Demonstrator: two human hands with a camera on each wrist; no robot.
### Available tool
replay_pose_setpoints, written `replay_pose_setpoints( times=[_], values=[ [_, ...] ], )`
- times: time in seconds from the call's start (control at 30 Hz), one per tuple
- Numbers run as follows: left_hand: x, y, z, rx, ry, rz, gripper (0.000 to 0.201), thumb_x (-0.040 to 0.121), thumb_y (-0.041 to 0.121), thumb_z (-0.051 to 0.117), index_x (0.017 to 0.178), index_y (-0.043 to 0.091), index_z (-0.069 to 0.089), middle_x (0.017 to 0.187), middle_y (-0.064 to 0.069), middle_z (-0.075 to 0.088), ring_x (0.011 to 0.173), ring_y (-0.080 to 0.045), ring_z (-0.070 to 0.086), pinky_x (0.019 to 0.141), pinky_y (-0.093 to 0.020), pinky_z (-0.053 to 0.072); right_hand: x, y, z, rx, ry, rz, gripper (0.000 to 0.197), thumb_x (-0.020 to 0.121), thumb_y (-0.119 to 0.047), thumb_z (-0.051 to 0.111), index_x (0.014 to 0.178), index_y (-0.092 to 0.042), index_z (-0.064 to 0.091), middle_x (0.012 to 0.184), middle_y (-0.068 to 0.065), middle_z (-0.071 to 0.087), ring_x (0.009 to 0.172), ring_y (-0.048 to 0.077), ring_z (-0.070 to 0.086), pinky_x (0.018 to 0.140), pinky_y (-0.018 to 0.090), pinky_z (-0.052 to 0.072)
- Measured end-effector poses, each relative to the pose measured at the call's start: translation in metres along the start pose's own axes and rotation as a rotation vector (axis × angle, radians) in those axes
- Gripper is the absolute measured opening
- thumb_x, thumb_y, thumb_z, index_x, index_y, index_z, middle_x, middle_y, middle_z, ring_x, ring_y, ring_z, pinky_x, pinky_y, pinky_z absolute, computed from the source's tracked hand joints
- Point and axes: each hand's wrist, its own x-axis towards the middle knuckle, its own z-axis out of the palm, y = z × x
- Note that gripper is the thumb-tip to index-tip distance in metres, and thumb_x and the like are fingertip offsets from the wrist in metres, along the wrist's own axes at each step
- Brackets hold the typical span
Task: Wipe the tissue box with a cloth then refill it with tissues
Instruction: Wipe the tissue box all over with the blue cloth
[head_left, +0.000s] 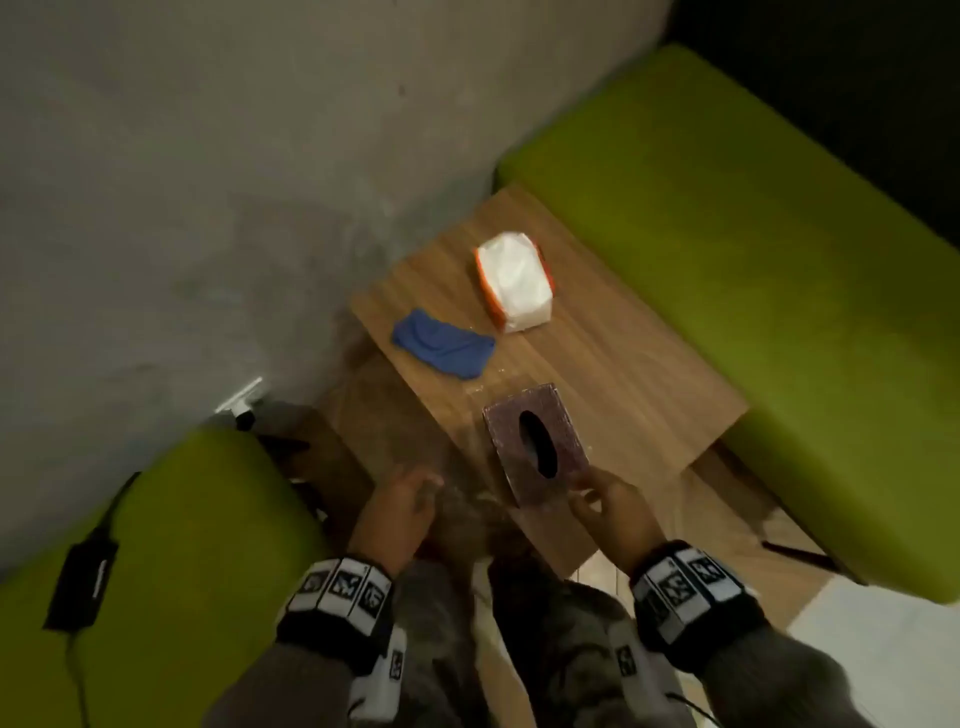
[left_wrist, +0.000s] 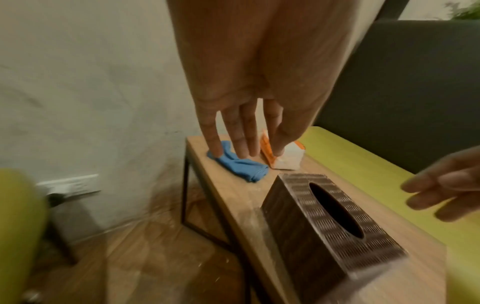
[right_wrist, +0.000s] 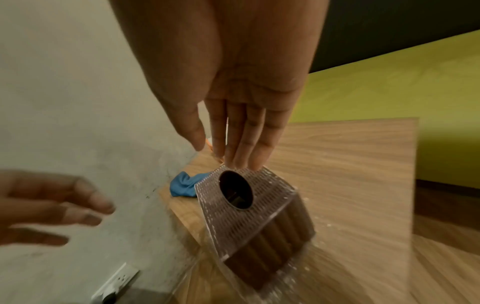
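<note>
A brown woven tissue box (head_left: 563, 436) (left_wrist: 298, 226) (right_wrist: 270, 191) with a dark oval slot stands at the near end of a small wooden table (head_left: 623, 374). My right hand (head_left: 587, 493) (right_wrist: 228, 156) is at the box's near corner with straight fingers; I cannot tell whether it touches the box. My left hand (head_left: 421, 488) (left_wrist: 244, 152) hovers left of the box, fingers straight, holding nothing. A crumpled blue cloth (head_left: 441, 343) (left_wrist: 241, 166) (right_wrist: 184, 185) lies at the table's left edge. A white tissue pack (head_left: 517, 283) (left_wrist: 288, 158) with orange ends lies behind it.
Green cushioned benches flank the table on the right (head_left: 727, 234) and the near left (head_left: 182, 519). A black adapter (head_left: 83, 582) with a cable lies on the left bench. A grey wall with a white socket (head_left: 241, 400) runs along the left.
</note>
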Motion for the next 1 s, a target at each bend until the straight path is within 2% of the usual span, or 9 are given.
replay_pose_setpoints(
  times=[0.13, 0.4, 0.5, 0.57, 0.63, 0.73, 0.83, 0.93, 1.0],
  values=[
    [0.105, 0.011, 0.001, 0.14, 0.04, 0.19, 0.017, 0.081, 0.003, 0.058, 0.095, 0.009, 0.064, 0.104, -0.012, 0.056, 0.093, -0.03, 0.057, 0.082, -0.042, 0.049, 0.062, -0.019, 0.023, 0.033, 0.025, 0.046, 0.036, 0.095, -0.023, 0.053, 0.131, -0.014, 0.054, 0.129, 0.007, 0.06, 0.115, 0.025, 0.058, 0.095, 0.032, 0.045],
    [0.244, -0.007, 0.023, 0.641, -0.099, 0.394, 0.024, 0.087, 0.008, 0.052, 0.11, 0.015, 0.048, 0.121, -0.007, 0.048, 0.115, -0.026, 0.045, 0.088, -0.037, 0.039, 0.093, -0.025, 0.057, -0.091, -0.016, 0.265, 0.043, 0.1, -0.032, 0.041, 0.143, -0.031, 0.036, 0.141, -0.002, 0.047, 0.128, 0.021, 0.043, 0.098, 0.037, 0.043],
    [0.27, -0.022, 0.022, 0.772, -0.151, 0.428, 0.038, 0.087, 0.019, 0.058, 0.121, 0.025, 0.042, 0.14, -0.006, 0.033, 0.135, -0.027, 0.026, 0.11, -0.053, 0.023, 0.086, -0.027, 0.062, -0.089, 0.047, 0.292, 0.027, 0.097, -0.032, 0.046, 0.124, -0.034, 0.052, 0.125, -0.005, 0.058, 0.115, 0.017, 0.052, 0.087, 0.036, 0.049],
    [0.285, -0.029, 0.018, 0.817, -0.219, 0.468, 0.046, 0.083, 0.026, 0.062, 0.123, 0.031, 0.04, 0.138, -0.005, 0.031, 0.134, -0.027, 0.025, 0.111, -0.061, 0.013, 0.086, -0.03, 0.069, -0.092, 0.118, 0.327, 0.016, 0.094, -0.032, 0.051, 0.109, -0.034, 0.056, 0.114, -0.007, 0.061, 0.106, 0.015, 0.057, 0.081, 0.035, 0.05],
    [0.293, -0.038, 0.014, 0.847, -0.256, 0.544, 0.052, 0.079, 0.031, 0.064, 0.125, 0.035, 0.039, 0.132, -0.003, 0.032, 0.127, -0.026, 0.031, 0.109, -0.062, 0.016, 0.087, -0.033, 0.076, -0.082, 0.194, 0.33, 0.011, 0.092, -0.032, 0.055, 0.103, -0.033, 0.054, 0.107, -0.008, 0.062, 0.102, 0.016, 0.058, 0.078, 0.033, 0.049],
    [0.303, -0.054, 0.007, 0.811, -0.173, 0.74, 0.056, 0.074, 0.032, 0.065, 0.125, 0.037, 0.043, 0.119, -0.002, 0.041, 0.114, -0.025, 0.042, 0.098, -0.049, 0.033, 0.091, -0.042, 0.091, -0.054, 0.279, 0.319, 0.011, 0.093, -0.033, 0.055, 0.103, -0.034, 0.051, 0.095, -0.011, 0.06, 0.094, 0.015, 0.061, 0.074, 0.031, 0.046],
    [0.308, -0.067, 0.009, 0.724, -0.163, 0.775, 0.053, 0.074, 0.033, 0.061, 0.124, 0.031, 0.046, 0.113, -0.004, 0.047, 0.108, -0.026, 0.047, 0.091, -0.042, 0.037, 0.096, -0.051, 0.113, 0.016, 0.347, 0.273, 0.01, 0.094, -0.034, 0.054, 0.102, -0.03, 0.049, 0.088, -0.01, 0.062, 0.082, 0.014, 0.061, 0.069, 0.029, 0.045],
    [0.295, -0.075, 0.009, 0.206, -0.151, 0.764, 0.044, 0.063, 0.045, 0.052, 0.104, 0.029, 0.053, 0.103, -0.003, 0.052, 0.095, -0.022, 0.053, 0.082, -0.038, 0.043, 0.094, -0.055, 0.128, -0.014, 0.42, 0.171, 0.017, 0.091, -0.033, 0.059, 0.104, -0.022, 0.057, 0.095, -0.006, 0.062, 0.084, 0.012, 0.059, 0.07, 0.023, 0.041],
    [0.277, -0.077, 0.003, -0.128, -0.031, 0.791, 0.026, 0.068, 0.041, 0.051, 0.09, 0.028, 0.049, 0.09, 0.0, 0.053, 0.081, -0.011, 0.052, 0.068, -0.022, 0.042, 0.084, -0.055, 0.132, -0.161, 0.469, 0.116, 0.03, 0.088, -0.035, 0.062, 0.116, -0.023, 0.058, 0.111, -0.005, 0.056, 0.1, 0.013, 0.055, 0.078, 0.02, 0.038]
  ],
)
